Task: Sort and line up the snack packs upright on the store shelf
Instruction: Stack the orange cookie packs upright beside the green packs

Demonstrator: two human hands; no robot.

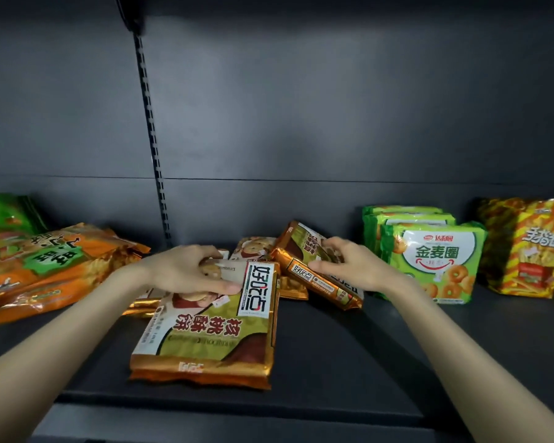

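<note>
on the shelf [349, 362], the flat walnut cookie pack [211, 330] lies with its long axis toward the person, its far end clutched by the left grip [186, 271]. the right grip [349, 266] holds a tilted pack [327, 289] beside it, so the left looks nearer for standing the flat one up.

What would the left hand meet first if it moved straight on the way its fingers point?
Probably the tilted pack that the right hand holds. The left hand points right across the flat pack; depth is unclear.

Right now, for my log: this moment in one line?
left hand grips flat pack | right hand holds tilted pack | green packs upright
</note>
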